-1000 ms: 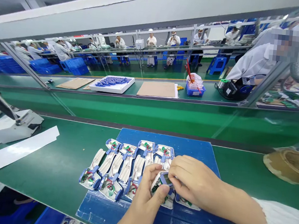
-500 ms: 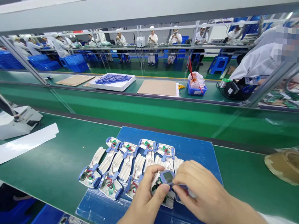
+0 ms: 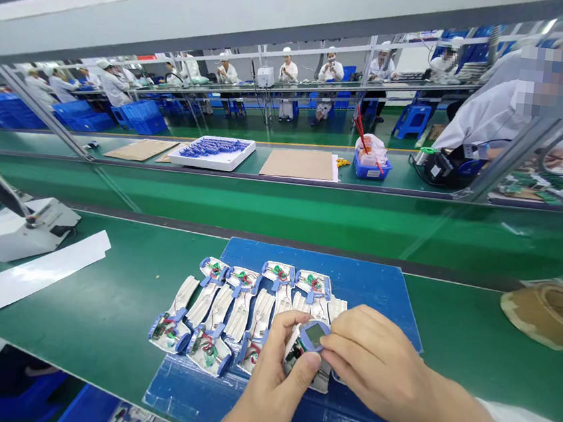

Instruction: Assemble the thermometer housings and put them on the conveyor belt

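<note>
Your left hand grips a white plastic shell between thumb and fingers, and your right hand pinches the side of its blue frame, which goes around a gray screen. You hold it above the blue board, over the right end of the open shells. Your hands get in the way and hide some of those shells. At the left, a few poke past the board's left edge onto the green bench. A long white paper strip lies near the bench's left end, and a round brown object sits by its far edge, on the right. On the bench across, a cardboard sheet lies between a white tray of blue parts and a blue basket (its white label is too tiny to read).
</note>
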Motion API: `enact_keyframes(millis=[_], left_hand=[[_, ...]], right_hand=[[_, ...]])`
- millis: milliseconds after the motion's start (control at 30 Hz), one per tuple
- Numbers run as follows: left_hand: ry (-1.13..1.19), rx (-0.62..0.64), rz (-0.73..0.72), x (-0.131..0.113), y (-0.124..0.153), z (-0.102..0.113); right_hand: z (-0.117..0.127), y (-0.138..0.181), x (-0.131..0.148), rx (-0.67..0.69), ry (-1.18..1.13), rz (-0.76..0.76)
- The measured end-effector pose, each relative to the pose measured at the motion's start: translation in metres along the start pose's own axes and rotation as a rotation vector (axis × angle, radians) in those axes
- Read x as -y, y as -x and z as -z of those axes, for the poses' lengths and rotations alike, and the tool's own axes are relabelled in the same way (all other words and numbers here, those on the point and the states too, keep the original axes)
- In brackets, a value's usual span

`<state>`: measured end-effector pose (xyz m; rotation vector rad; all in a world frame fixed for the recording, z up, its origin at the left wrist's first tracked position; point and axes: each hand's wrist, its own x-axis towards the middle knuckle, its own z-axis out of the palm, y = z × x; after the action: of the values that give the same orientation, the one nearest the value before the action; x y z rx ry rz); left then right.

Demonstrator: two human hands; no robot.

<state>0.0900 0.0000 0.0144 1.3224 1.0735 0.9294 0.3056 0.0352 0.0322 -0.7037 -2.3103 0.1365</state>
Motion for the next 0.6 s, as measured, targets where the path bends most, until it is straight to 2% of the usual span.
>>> enact_keyframes(millis=[233, 433, 600], left_hand=[[0.008, -0.003, 0.041, -0.0023, -0.0028, -0.0036], [-0.006, -0.008, 0.11, -0.0047, -0.0039, -0.0045], [0.106, -0.022, 0.149, -0.0004, -0.008, -0.0061]], right_hand=[[-0.0018, -0.0011, -0.0008, -0.027, 0.04, 0.046], [0.001, 0.0011, 0.0036, 0.013, 0.017, 0.023], [0.0028, 0.0065, 0.0063, 0.031, 0.02, 0.012]])
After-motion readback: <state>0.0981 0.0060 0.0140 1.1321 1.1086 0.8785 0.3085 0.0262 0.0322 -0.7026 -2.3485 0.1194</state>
